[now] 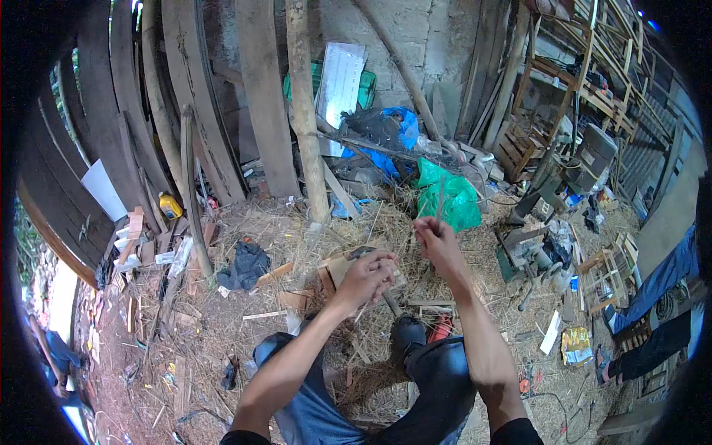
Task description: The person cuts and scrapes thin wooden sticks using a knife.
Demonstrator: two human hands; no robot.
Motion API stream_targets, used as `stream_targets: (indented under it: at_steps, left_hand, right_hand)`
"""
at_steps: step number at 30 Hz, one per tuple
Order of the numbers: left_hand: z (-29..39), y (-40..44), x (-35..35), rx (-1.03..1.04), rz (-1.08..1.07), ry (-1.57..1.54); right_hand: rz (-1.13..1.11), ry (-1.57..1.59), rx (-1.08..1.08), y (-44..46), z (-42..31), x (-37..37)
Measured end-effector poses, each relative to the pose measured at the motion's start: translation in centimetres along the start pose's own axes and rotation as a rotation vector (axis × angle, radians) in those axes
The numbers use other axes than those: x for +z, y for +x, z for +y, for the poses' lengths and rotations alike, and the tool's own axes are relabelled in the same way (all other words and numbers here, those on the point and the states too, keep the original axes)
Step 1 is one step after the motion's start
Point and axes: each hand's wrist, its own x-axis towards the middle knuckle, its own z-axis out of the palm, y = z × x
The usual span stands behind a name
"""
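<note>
Two bare hands are held out near the middle of the frame, above ground strewn with straw and wood scraps. By the right hand, just right of centre, a thin grey strip is grasped between bent fingers; its upper part is seen standing nearly upright against a crumpled green plastic sheet. The left hand is placed lower and nearer the centre, its fingers curled inward — whether anything is gripped there cannot be told, since the palm is hidden. Behind that hand a pale brown block is partly covered.

At the bottom centre, dark trousers are spread on either side, and a black shoe is set down between the knees, with a red object lying just right of it. Left of centre a dark cloth is left crumpled on the straw; a yellow bottle is seen farther into the left. At the top centre, a white board is leaned behind a wooden post. Blue trousers of another person are glimpsed at the right edge — well apart from the hands.
</note>
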Motion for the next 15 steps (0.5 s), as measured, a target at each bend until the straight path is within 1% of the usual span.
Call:
stream_targets:
  at_steps: [2,3,5,6,7,9,10,11,12,15]
  left_hand:
    - [0.6,0.5,-0.6,0.015,-0.019,-0.245]
    - [0.8,0.5,-0.8,0.016,-0.018,-0.242]
    - [1.4,0.2,-0.9,0.002,0.061,-0.441]
    - [1.4,0.3,-1.0,-0.001,0.063,-0.441]
    - [1.4,0.5,-1.1,0.000,0.042,-0.473]
    - [0.9,0.5,-0.8,-0.007,0.011,-0.507]
    - [0.5,0.7,-0.3,-0.007,-0.014,-0.474]
    - [0.3,0.9,0.2,-0.004,-0.039,-0.440]
    - [0.2,0.5,0.9,-0.014,-0.013,-0.460]
    - [-0.8,0.8,1.1,-0.010,-0.007,-0.481]
  right_hand:
    - [-0.026,-0.215,-0.198,-0.1,1.3,1.1]
    - [-0.026,-0.212,-0.199,-0.5,0.9,1.7]
    - [-0.127,-0.702,-0.261,-2.1,-1.3,2.6]
    - [-0.066,-0.884,-0.408,-2.7,-1.8,2.8]
    - [-0.066,-0.882,-0.406,-2.7,-1.6,2.8]
    - [-0.141,-1.194,-0.383,-2.9,-1.3,2.6]
    - [-0.133,-1.201,-0.383,-2.9,-1.1,2.6]
    - [-0.072,-1.274,-0.414,-2.9,-0.8,2.9]
    - [-0.014,-1.346,-0.439,-2.8,-0.4,3.0]
    - [0.016,-1.416,-0.478,-1.9,0.5,2.2]
